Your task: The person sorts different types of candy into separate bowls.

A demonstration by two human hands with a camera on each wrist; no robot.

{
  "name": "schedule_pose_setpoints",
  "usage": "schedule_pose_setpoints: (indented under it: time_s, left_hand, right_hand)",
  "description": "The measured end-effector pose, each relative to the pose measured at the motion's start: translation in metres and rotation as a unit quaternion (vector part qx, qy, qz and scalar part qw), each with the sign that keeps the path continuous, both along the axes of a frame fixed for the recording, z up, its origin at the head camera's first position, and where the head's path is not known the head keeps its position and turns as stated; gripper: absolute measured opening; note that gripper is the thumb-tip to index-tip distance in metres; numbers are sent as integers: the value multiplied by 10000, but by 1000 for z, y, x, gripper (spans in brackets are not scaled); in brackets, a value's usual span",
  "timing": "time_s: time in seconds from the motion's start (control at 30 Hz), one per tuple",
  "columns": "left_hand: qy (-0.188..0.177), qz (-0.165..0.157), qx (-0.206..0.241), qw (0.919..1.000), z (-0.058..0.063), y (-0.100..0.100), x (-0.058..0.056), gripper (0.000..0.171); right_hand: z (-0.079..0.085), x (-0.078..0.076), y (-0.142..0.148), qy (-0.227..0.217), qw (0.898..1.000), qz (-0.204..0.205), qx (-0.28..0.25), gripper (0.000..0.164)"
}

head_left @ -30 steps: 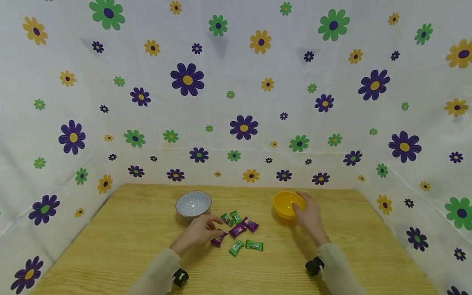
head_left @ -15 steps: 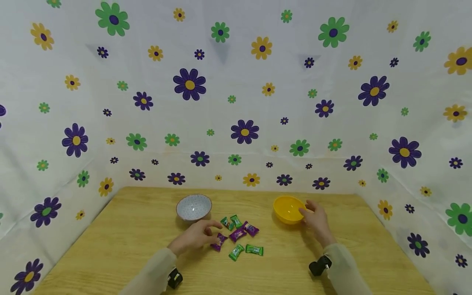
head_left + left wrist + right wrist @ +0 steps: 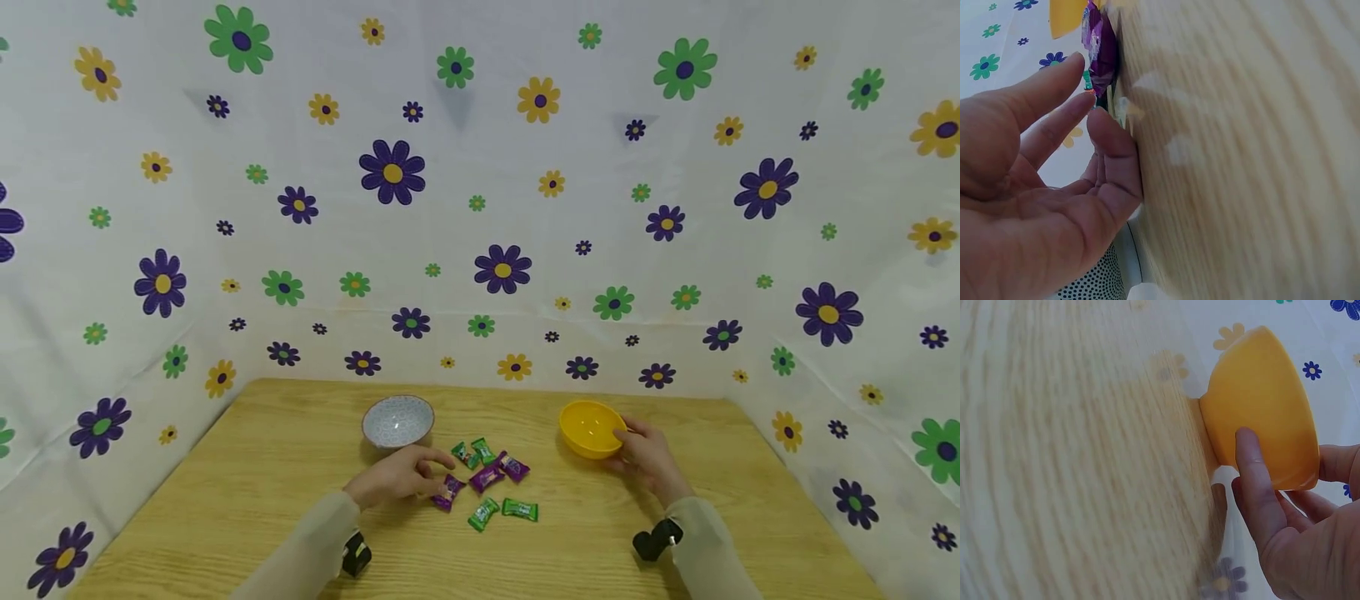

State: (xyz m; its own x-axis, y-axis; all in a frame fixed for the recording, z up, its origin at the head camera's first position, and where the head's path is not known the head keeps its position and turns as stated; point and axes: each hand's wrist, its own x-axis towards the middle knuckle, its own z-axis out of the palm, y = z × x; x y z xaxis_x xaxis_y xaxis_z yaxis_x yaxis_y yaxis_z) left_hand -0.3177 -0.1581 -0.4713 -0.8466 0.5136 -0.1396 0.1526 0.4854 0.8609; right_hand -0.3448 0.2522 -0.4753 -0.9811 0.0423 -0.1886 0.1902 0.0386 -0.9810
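Note:
My left hand (image 3: 401, 475) is beside a purple-wrapped candy (image 3: 448, 492), its fingers loosely bent. In the left wrist view that purple candy (image 3: 1102, 53) lies just beyond the fingertips, with nothing seen between thumb and fingers. On the right, a yellow bowl (image 3: 581, 442) stands upright on the table. My right hand (image 3: 651, 458) holds its right side. The right wrist view has a finger against the outer wall of the yellow bowl (image 3: 1260, 394) and the thumb at its rim. More purple candies (image 3: 513, 467) and green candies (image 3: 521, 509) lie loose between the hands.
A patterned grey-blue bowl (image 3: 397, 423) with a reddish rim stands behind the left hand. The wooden table (image 3: 300, 433) is bordered at its back and sides by a white cloth (image 3: 315, 242) printed with flowers.
My right hand has moved from the yellow bowl's far right rim down to its right side. The left hand has barely shifted, and the candies lie as before.

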Motion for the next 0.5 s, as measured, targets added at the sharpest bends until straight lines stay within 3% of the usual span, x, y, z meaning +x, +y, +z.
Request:
schedule_pose_setpoints:
  time_s: [0.33, 0.5]
  left_hand:
    - [409, -147, -432, 9981, -1, 4, -3, 32]
    - [497, -26, -599, 9970, 0, 7, 0, 28]
  right_hand:
    - [1, 1, 2, -48, 9999, 45, -77, 57]
    - [2, 2, 1, -119, 9999, 55, -19, 56]
